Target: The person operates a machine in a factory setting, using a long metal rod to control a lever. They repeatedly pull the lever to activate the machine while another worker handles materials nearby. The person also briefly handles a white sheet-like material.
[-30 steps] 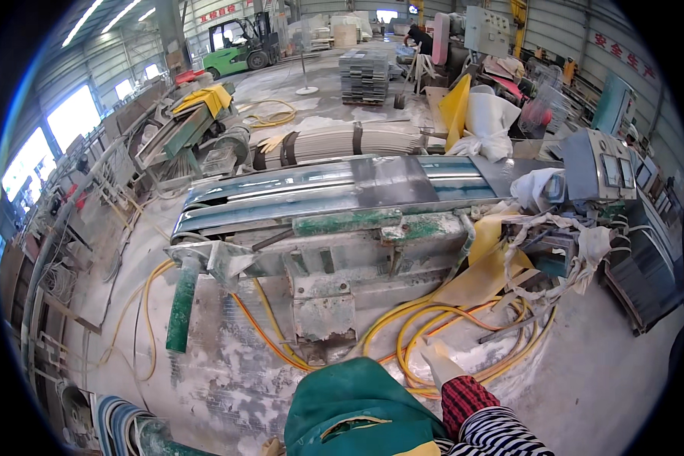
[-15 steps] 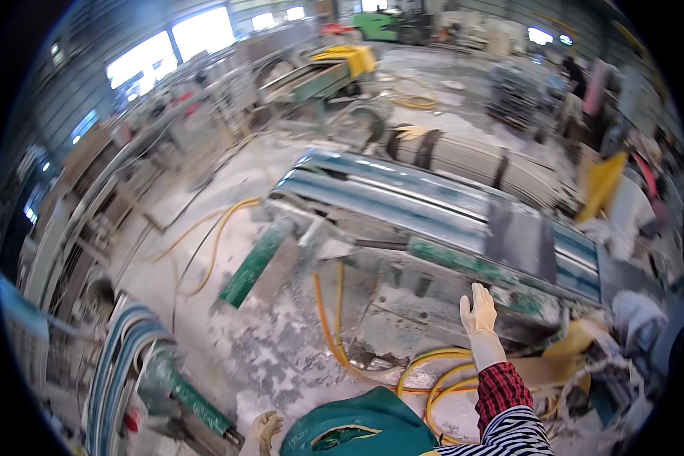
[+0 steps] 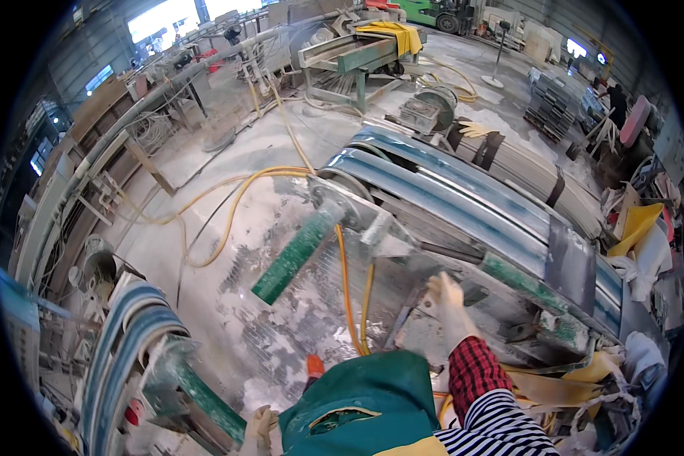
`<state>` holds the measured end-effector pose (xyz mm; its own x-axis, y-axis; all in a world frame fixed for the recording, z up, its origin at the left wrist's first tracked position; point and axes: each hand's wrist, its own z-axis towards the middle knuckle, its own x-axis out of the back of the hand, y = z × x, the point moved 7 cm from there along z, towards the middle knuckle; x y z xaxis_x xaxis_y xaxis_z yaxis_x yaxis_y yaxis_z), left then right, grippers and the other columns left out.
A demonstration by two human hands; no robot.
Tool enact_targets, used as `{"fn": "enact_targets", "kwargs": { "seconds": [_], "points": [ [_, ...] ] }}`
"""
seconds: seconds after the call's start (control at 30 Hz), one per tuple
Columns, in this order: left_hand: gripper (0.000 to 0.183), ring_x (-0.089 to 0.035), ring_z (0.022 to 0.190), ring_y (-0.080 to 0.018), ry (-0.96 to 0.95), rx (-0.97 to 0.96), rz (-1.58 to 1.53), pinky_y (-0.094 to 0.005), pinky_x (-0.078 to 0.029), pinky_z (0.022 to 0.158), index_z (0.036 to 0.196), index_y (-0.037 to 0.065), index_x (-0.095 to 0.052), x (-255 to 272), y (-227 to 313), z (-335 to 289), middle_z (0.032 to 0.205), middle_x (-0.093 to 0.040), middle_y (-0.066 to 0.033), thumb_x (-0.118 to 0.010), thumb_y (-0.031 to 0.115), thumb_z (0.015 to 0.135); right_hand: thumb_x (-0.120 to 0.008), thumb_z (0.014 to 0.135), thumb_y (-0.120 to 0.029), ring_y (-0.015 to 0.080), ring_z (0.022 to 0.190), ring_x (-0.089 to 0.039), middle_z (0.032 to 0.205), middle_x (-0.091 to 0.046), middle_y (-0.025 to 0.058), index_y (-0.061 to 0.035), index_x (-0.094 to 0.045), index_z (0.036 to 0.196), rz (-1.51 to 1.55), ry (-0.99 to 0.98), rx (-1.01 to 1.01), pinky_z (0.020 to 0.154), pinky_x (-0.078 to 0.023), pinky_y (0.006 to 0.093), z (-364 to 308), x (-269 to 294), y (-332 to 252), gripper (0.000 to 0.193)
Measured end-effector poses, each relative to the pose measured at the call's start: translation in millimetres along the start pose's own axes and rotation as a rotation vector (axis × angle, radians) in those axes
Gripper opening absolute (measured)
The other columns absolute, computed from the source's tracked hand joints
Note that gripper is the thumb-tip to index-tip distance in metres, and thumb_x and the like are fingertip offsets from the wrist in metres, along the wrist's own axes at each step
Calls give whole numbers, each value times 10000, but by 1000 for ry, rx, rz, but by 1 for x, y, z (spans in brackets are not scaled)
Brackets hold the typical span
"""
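My right hand (image 3: 447, 302), in a pale cream glove, hangs in front of the near side of a conveyor with blue belts (image 3: 448, 194). Its fingers look bent and are smeared by motion; nothing shows in them. At the lower edge, beside my green apron (image 3: 365, 395), is my left hand (image 3: 260, 425), gloved alike. The left fingers are loosely bent, with no object visible in them. A green roller-like cylinder (image 3: 298, 254) sticks out from the conveyor's near end. The conveyor's grey frame (image 3: 501, 304) is dusty.
Yellow hoses (image 3: 235, 220) cross the dusty floor (image 3: 281, 319). A second blue-belted machine (image 3: 125, 349) stands at lower left, its green cylinder (image 3: 205, 399) near my left hand. Bundled long strips (image 3: 536, 175) lie behind the conveyor. Cloths and sacks (image 3: 646, 357) crowd the right. A green forklift (image 3: 433, 11) is far off.
My right hand has moved left and drawn its stretched fingers in. The conveyor has shifted right in the view. An orange shoe tip now shows beside the apron.
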<state>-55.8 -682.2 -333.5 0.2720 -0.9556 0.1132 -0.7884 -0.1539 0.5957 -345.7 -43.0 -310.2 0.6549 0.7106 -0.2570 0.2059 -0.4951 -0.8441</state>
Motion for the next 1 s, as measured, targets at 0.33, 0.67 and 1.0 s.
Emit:
{"fn": "enact_targets", "kwargs": {
  "seconds": [0.33, 0.67, 1.0],
  "points": [
    [439, -631, 955, -185, 57, -67, 257, -305, -516, 862, 1332, -37, -550, 68, 232, 63, 1075, -667, -123, -559, 232, 985, -610, 992, -409, 314, 1070, -649, 1307, -624, 175, -74, -521, 1355, 208, 383, -139, 760, -531, 412, 20, -50, 29, 502],
    [505, -648, 983, -213, 22, -158, 220, -330, -515, 902, 1357, -51, -508, 92, 260, 110, 1110, -666, -140, -579, 291, 992, -704, 927, -457, 213, 836, -656, 1017, -680, 92, -34, -615, 1115, 518, 721, 3, 762, -565, 368, 96, -17, 7, 471],
    [492, -645, 964, -218, 36, -43, 304, -331, -518, 859, 1349, -78, -506, 137, 333, 175, 1115, -677, -156, -583, 248, 989, -536, 1044, -263, 232, 877, -700, 1001, -698, 108, -3, -613, 1112, 595, 508, 149, 852, -631, 371, 142, -92, 13, 280]
  ]
}}
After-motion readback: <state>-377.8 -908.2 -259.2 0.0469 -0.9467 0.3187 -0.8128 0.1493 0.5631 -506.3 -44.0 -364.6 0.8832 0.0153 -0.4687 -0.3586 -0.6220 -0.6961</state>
